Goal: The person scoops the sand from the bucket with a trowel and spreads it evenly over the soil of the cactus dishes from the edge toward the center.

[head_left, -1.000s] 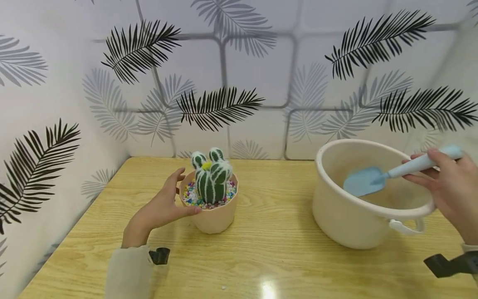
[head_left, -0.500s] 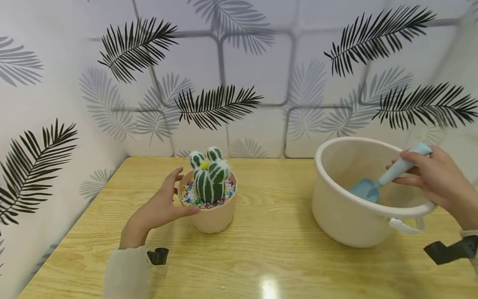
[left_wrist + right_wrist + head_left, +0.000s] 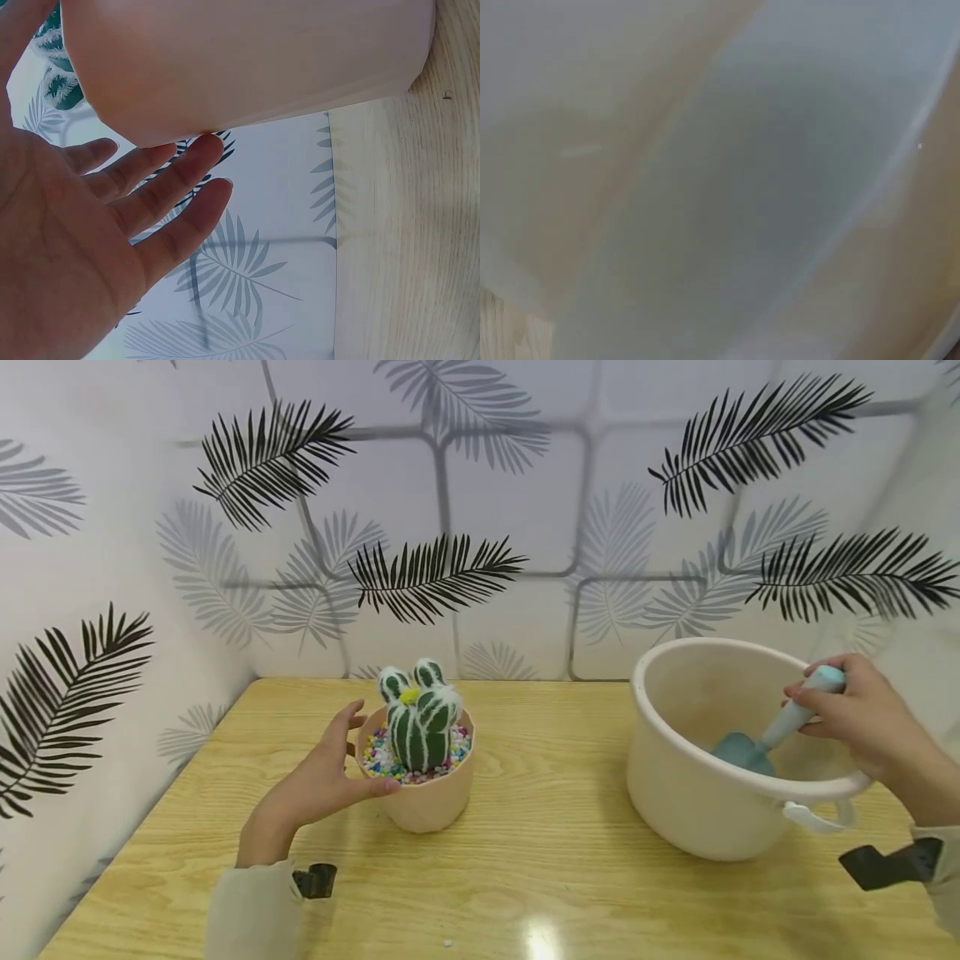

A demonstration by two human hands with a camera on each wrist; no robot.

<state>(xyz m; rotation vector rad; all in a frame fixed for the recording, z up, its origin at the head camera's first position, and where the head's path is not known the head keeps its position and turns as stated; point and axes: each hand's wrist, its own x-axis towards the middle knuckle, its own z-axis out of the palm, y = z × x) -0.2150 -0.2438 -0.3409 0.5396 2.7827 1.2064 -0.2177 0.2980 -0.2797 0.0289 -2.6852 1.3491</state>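
Observation:
My left hand [image 3: 315,785] rests at the left side of a peach flowerpot [image 3: 427,806]. Its thumb touches the front rim, and the other fingers spread along the far left side. In the left wrist view these fingers [image 3: 176,184] are nearly straight against the pot wall [image 3: 255,60]. A green felt-like cactus [image 3: 420,735] with white stripes stands in colourful pebbles [image 3: 382,756]. On the right, my right hand [image 3: 862,718] grips the handle of a light blue trowel [image 3: 787,722]. The trowel's blade points down inside a cream bucket [image 3: 690,802]. The right wrist view is blurred and shows pale surfaces.
Both things stand on a light wooden table [image 3: 547,827], with bare wood between them. A white side handle [image 3: 817,817] sticks out from the bucket's front. Behind the table rises a wall [image 3: 517,510] with a leaf pattern. A tiny white speck [image 3: 447,942] lies near the front.
My right hand has moved left over the bucket and tipped the trowel from nearly level to steep, its blade lower inside. My left hand has stayed at the flowerpot.

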